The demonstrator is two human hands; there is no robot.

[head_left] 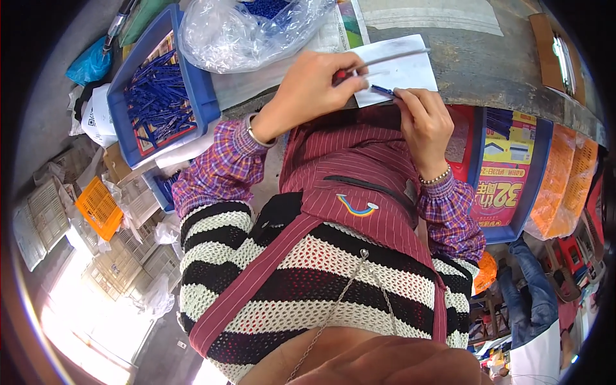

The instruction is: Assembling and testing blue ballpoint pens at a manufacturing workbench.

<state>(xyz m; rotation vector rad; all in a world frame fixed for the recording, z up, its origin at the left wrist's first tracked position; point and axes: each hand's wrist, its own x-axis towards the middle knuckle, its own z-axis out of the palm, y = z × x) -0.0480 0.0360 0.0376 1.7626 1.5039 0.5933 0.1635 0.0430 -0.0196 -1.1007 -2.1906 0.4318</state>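
Observation:
My left hand (314, 90) is closed round a long thin grey metal tool (401, 57), slightly blurred, with a bit of red showing between the fingers. The tool reaches to the right over a white sheet of paper (416, 72) on the table. My right hand (427, 122) pinches a small dark blue piece (383, 91) between thumb and fingers, just above the near edge of the paper. The left fingertips are close to the piece's left end; whether they touch it I cannot tell.
On the left, a blue bin (212, 106) holds many thin blue parts. A clear plastic bag (221, 42) with blue pieces lies on the table (487, 70). Another blue bin (542, 144) stands at the right below the table edge, beside orange baskets (561, 183). A brown cardboard box (545, 51) sits far right.

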